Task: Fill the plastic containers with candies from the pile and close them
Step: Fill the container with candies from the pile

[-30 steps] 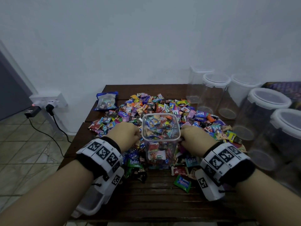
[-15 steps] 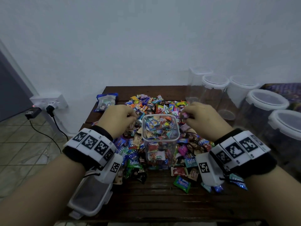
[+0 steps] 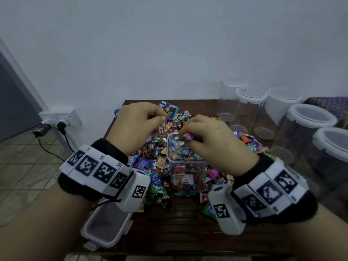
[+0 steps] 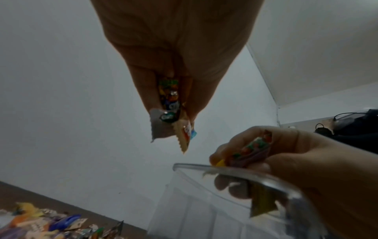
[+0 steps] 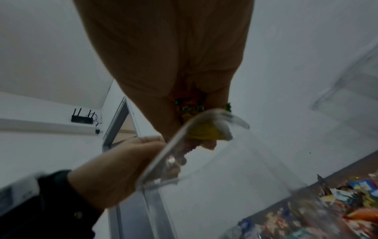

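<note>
A clear square plastic container [image 3: 186, 172], nearly full of wrapped candies, stands in the candy pile [image 3: 150, 162] on the dark wooden table [image 3: 178, 232]. My right hand [image 3: 203, 138] is over the container's mouth and grips a bunch of candies [image 4: 253, 148], some dipping below the rim [image 4: 225, 171]. My left hand [image 3: 137, 123] is raised left of the rim and grips its own candies [image 4: 171, 110], wrappers sticking out past the fingers. The container's lid [image 3: 105, 228] lies upturned at the table's front left.
Several empty clear containers with white lids [image 3: 310, 117] crowd the table's right side and back right. A wall socket with plugs and a cable [image 3: 60, 121] is at the left, off the table. The wall stands right behind the table.
Both hands rose out of the pile with candies. The right one has moved in over the container's mouth; the left has lifted up and back beside the rim.
</note>
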### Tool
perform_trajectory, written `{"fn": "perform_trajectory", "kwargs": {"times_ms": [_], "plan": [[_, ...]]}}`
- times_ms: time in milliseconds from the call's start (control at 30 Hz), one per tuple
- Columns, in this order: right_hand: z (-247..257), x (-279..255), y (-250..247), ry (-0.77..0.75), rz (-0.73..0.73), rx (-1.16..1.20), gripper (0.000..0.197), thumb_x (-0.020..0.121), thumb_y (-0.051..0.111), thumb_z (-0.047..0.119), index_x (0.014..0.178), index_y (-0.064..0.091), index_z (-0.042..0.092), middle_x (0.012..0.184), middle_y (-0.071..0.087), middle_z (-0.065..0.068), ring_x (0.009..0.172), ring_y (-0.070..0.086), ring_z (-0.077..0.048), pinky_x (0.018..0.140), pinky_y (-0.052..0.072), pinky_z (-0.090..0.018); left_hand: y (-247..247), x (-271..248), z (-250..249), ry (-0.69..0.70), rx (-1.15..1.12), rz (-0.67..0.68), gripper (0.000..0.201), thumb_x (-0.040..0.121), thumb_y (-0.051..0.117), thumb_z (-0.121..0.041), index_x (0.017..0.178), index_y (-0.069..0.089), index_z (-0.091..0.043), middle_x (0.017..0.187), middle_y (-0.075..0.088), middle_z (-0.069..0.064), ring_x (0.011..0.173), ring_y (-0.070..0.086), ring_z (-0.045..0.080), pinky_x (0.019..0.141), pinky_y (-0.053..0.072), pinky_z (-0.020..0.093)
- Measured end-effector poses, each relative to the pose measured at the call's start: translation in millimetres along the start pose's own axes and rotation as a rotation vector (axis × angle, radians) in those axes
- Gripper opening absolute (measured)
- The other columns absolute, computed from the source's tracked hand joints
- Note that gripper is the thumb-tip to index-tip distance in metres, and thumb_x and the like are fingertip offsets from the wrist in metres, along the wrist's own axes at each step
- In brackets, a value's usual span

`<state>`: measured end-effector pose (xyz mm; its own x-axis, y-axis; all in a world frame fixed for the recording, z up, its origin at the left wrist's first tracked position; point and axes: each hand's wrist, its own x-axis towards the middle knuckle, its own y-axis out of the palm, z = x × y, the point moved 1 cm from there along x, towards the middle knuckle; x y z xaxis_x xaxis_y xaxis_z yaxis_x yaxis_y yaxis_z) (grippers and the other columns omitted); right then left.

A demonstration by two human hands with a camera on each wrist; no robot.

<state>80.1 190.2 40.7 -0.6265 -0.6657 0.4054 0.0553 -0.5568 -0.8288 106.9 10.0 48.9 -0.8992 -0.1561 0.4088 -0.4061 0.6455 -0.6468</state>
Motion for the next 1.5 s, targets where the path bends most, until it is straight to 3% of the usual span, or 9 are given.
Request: {"fn": "perform_trajectory", "kwargs": {"times_ms": [367,533,633,733,800,900,1100,1333,1500], "plan": [[2.9,-2.3,10.3,0.024,0.094,0.004,0.022,0.088,0.062,0.022,0.108,0.066,0.015,0.113,0.058,0.000,0.096,0.052,-0.015,0.085,0.042,-0.032,2.2,-4.8,-9.4,0.014,-0.080,0.001,0.017,0.087,0.065,-0.018,0.077,0.066,-0.032,0.081,0.071,0.002,0.071,0.062,0.009,0.065,0.047,0.017],[-3.7,-12.1,10.5,0.082,-0.115,0.082,0.030,0.087,0.063,0.031,0.113,0.065,0.015,0.118,0.057,0.002,0.109,0.050,-0.009,0.092,0.035,-0.015,2.9,-5.5,-10.9,0.032,-0.083,0.009,0.015,0.088,0.064,-0.016,0.079,0.068,-0.028,0.079,0.070,0.000,0.067,0.062,0.011,0.063,0.048,0.017],[-12.1,-25.3,12.3,0.176,-0.211,0.251,0.057,0.078,0.060,0.049,0.127,0.053,0.022,0.127,0.048,0.009,0.119,0.041,-0.001,0.097,0.027,-0.010,3.2,-5.7,-12.2,0.042,-0.093,0.016,0.018,0.088,0.064,-0.016,0.078,0.066,-0.031,0.080,0.068,-0.009,0.067,0.062,0.010,0.064,0.050,0.017],[-26.2,-39.1,22.7,0.365,-0.039,0.472,0.097,0.060,0.064,0.069,0.143,0.025,0.037,0.143,0.033,0.018,0.131,0.032,-0.002,0.108,0.031,-0.030,6.0,-5.8,-13.5,0.047,-0.115,0.038,0.018,0.088,0.064,-0.017,0.079,0.066,-0.032,0.081,0.065,-0.015,0.070,0.062,0.008,0.064,0.049,0.012],[-30.8,-43.9,28.8,0.418,0.049,0.585,0.108,0.058,0.075,0.063,0.145,0.017,0.038,0.143,0.032,0.019,0.129,0.036,0.001,0.108,0.036,-0.030,9.4,-5.5,-14.1,0.043,-0.122,0.051,0.016,0.088,0.064,-0.017,0.081,0.067,-0.031,0.084,0.065,-0.015,0.073,0.063,0.006,0.067,0.049,0.012],[-32.3,-44.3,35.3,0.409,0.098,0.733,0.077,0.072,0.079,0.030,0.132,0.032,0.039,0.121,0.046,0.027,0.101,0.048,0.024,0.081,0.042,-0.002,15.6,-6.5,-15.9,0.036,-0.149,0.079,0.013,0.089,0.063,-0.014,0.083,0.070,-0.023,0.086,0.066,-0.013,0.072,0.063,0.008,0.064,0.048,0.010],[-36.6,-42.1,44.5,0.435,0.105,0.695,0.088,0.060,0.079,0.051,0.135,0.034,0.037,0.125,0.050,0.016,0.120,0.047,-0.002,0.103,0.043,-0.039,29.2,-11.6,-16.6,0.103,-0.070,0.166,0.011,0.089,0.063,-0.015,0.088,0.072,-0.020,0.081,0.068,-0.003,0.071,0.063,0.009,0.065,0.048,0.020],[-36.4,-42.4,44.7,0.404,0.077,0.724,0.073,0.065,0.082,0.039,0.125,0.043,0.044,0.119,0.058,0.015,0.110,0.058,-0.006,0.097,0.048,-0.040,33.0,-17.1,-15.7,0.177,-0.036,0.221,0.010,0.087,0.065,-0.014,0.092,0.073,-0.016,0.096,0.066,-0.011,0.097,0.061,0.005,0.087,0.049,0.024],[-35.6,-41.9,43.7,0.379,0.063,0.725,0.070,0.063,0.079,0.042,0.119,0.038,0.054,0.122,0.055,0.020,0.115,0.051,0.004,0.099,0.044,-0.030,33.8,-17.4,-14.4,0.174,-0.091,0.201,0.010,0.086,0.067,-0.018,0.094,0.073,-0.021,0.098,0.069,-0.008,0.094,0.060,0.000,0.086,0.050,0.026]]}}
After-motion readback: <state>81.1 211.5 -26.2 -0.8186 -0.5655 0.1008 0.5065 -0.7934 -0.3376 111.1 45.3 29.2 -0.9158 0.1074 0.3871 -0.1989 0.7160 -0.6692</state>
